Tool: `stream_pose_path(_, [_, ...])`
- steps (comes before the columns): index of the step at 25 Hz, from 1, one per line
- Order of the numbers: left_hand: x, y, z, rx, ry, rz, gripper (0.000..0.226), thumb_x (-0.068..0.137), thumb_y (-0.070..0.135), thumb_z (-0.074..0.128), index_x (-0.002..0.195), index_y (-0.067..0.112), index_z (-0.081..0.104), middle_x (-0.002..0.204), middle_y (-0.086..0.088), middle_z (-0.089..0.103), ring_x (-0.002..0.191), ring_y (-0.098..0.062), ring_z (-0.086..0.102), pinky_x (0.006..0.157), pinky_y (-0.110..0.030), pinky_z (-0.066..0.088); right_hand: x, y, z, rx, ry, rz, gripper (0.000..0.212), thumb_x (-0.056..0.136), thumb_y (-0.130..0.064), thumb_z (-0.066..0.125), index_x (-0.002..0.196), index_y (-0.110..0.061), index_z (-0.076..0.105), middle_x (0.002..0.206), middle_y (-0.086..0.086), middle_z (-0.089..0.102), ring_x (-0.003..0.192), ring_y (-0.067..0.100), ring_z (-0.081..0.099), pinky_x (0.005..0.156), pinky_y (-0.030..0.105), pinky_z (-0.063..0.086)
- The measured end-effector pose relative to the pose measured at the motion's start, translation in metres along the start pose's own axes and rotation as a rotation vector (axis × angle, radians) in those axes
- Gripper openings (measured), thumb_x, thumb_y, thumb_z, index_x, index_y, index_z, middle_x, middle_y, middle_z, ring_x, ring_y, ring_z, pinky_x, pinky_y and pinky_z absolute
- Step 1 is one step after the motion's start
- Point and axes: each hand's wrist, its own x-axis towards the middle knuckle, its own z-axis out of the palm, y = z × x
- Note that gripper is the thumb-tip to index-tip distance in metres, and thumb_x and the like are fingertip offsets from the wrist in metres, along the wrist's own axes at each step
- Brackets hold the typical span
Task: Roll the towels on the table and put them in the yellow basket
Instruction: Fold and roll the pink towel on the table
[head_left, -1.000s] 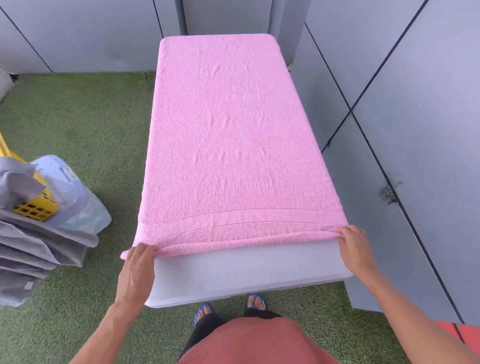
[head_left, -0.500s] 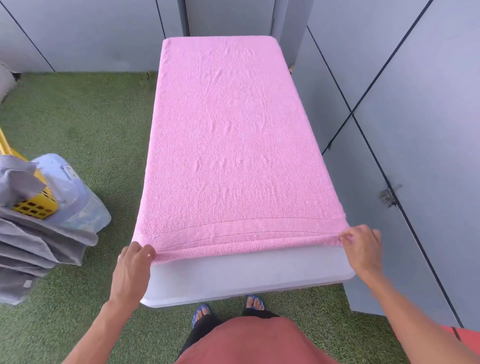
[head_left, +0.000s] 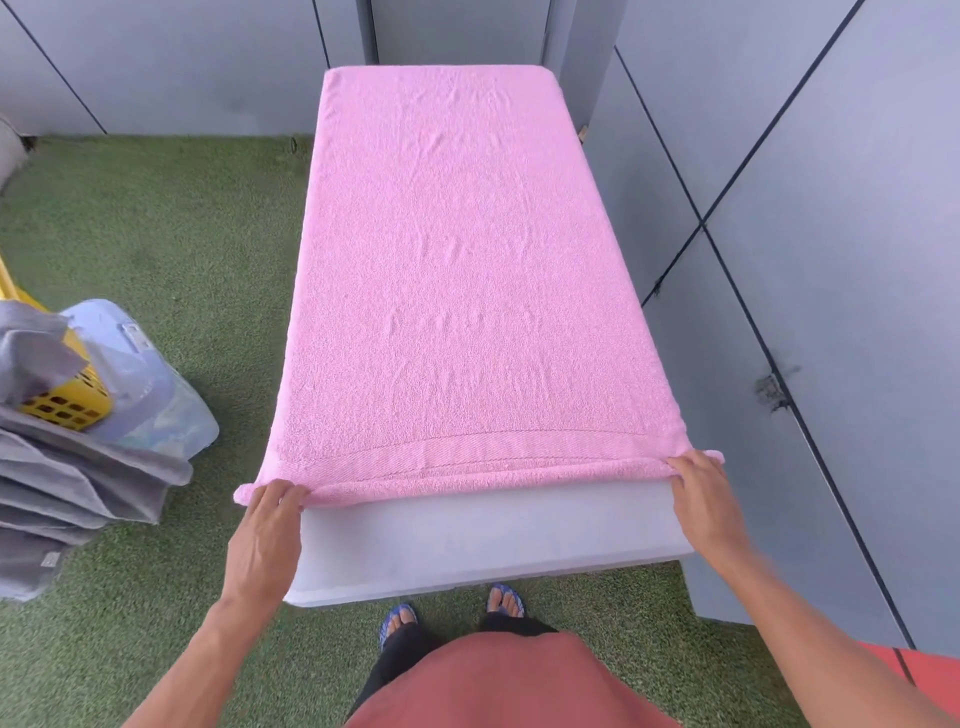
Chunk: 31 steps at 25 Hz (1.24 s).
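A pink towel (head_left: 457, 291) lies spread flat over nearly the whole white table (head_left: 483, 540). Its near hem is turned over into a thin first fold along the table's front edge. My left hand (head_left: 267, 530) pinches that folded hem at the near left corner. At the near right corner my right hand (head_left: 701, 493) pinches the same hem. The yellow basket (head_left: 67, 400) stands on the floor at the far left, half covered by grey towels.
A stack of grey towels (head_left: 62, 483) lies on the green turf by the basket, with a pale blue plastic tub (head_left: 140, 374) behind it. Grey wall panels (head_left: 810, 260) run close along the table's right side. My sandalled feet stand at the table's front.
Both hands have turned the towel's near hem over into a narrow fold and shifted slightly away from me. The rest of the towel has stayed flat.
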Motion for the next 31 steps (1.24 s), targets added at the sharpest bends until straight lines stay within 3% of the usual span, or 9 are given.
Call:
stream_pose_path(3, [0.004, -0.004, -0.015, -0.027, -0.126, -0.037, 0.022, 0.087, -0.007, 0.054, 0.100, 0.004, 0.068, 0.094, -0.006, 0.064, 0.088, -0.026, 0.058, 0.065, -0.040, 0.051, -0.003, 0.012, -0.014, -0.032, -0.077, -0.070, 0.028, 0.090, 0.006, 0.051, 0.112, -0.001, 0.067, 0.108, 0.012, 0.067, 0.104, 0.032, 0.053, 0.088, 0.038, 0.043])
stream_pose_path(6, [0.026, -0.014, -0.020, -0.115, -0.303, -0.158, 0.022, 0.090, 0.001, 0.055, 0.096, 0.015, 0.071, 0.093, -0.006, 0.069, 0.078, -0.020, 0.064, 0.065, -0.034, 0.050, 0.012, 0.013, -0.030, 0.129, -0.192, 0.041, 0.021, 0.086, 0.001, 0.058, 0.101, -0.010, 0.067, 0.098, 0.005, 0.068, 0.089, 0.021, 0.060, 0.071, 0.022, 0.040])
stream_pose_path(8, [0.040, -0.015, -0.022, -0.171, -0.257, -0.199, 0.019, 0.087, 0.005, 0.062, 0.085, 0.023, 0.070, 0.090, -0.005, 0.069, 0.075, -0.020, 0.063, 0.066, -0.034, 0.051, 0.026, 0.006, -0.031, 0.185, -0.155, 0.137, 0.019, 0.082, -0.004, 0.063, 0.086, -0.022, 0.062, 0.092, 0.002, 0.067, 0.085, 0.022, 0.060, 0.070, 0.020, 0.042])
stream_pose_path(10, [0.040, -0.010, -0.020, -0.090, -0.093, -0.139, 0.018, 0.081, 0.001, 0.068, 0.076, 0.018, 0.066, 0.084, -0.007, 0.062, 0.076, -0.027, 0.057, 0.067, -0.037, 0.046, 0.028, -0.004, -0.026, 0.068, -0.045, 0.207, 0.024, 0.080, -0.012, 0.066, 0.074, -0.032, 0.056, 0.091, 0.002, 0.063, 0.095, 0.028, 0.058, 0.081, 0.035, 0.043])
stream_pose_path(14, [0.004, 0.002, -0.008, 0.020, 0.098, 0.046, 0.022, 0.075, -0.016, 0.061, 0.084, 0.004, 0.065, 0.081, -0.009, 0.057, 0.074, -0.023, 0.044, 0.064, -0.038, 0.044, 0.005, -0.009, -0.006, -0.033, 0.054, 0.119, 0.015, 0.086, -0.006, 0.057, 0.080, -0.020, 0.059, 0.084, 0.003, 0.062, 0.095, 0.035, 0.054, 0.079, 0.041, 0.042])
stream_pose_path(17, [-0.010, 0.001, 0.003, 0.056, 0.090, 0.107, 0.036, 0.070, -0.016, 0.066, 0.101, 0.002, 0.062, 0.099, -0.010, 0.061, 0.093, -0.029, 0.051, 0.084, -0.042, 0.049, 0.002, 0.004, 0.005, -0.117, 0.035, 0.014, 0.019, 0.077, -0.006, 0.065, 0.095, -0.012, 0.063, 0.099, 0.007, 0.061, 0.103, 0.034, 0.049, 0.095, 0.039, 0.035])
stream_pose_path(24, [0.016, 0.002, -0.007, -0.001, -0.033, 0.024, 0.029, 0.079, -0.018, 0.057, 0.099, 0.000, 0.066, 0.091, -0.011, 0.064, 0.085, -0.033, 0.058, 0.063, -0.043, 0.052, 0.018, 0.000, -0.009, -0.030, -0.029, -0.021, 0.031, 0.084, 0.008, 0.058, 0.110, -0.006, 0.065, 0.106, 0.011, 0.062, 0.104, 0.035, 0.049, 0.094, 0.043, 0.040])
stream_pose_path(28, [0.026, -0.015, -0.021, -0.137, -0.230, -0.047, 0.027, 0.090, -0.004, 0.054, 0.108, 0.010, 0.068, 0.098, -0.005, 0.067, 0.086, -0.021, 0.063, 0.071, -0.030, 0.049, 0.014, 0.015, -0.028, 0.020, -0.227, -0.098, 0.017, 0.089, 0.000, 0.057, 0.097, -0.010, 0.068, 0.093, 0.003, 0.063, 0.098, 0.033, 0.058, 0.077, 0.030, 0.041])
stream_pose_path(31, [0.038, -0.017, -0.025, -0.254, -0.220, -0.179, 0.017, 0.089, 0.009, 0.063, 0.102, 0.019, 0.064, 0.095, 0.000, 0.066, 0.081, -0.016, 0.063, 0.068, -0.030, 0.047, 0.033, 0.017, -0.041, 0.237, -0.312, 0.085, 0.017, 0.081, -0.003, 0.068, 0.092, -0.015, 0.064, 0.088, 0.001, 0.066, 0.089, 0.023, 0.063, 0.073, 0.028, 0.038])
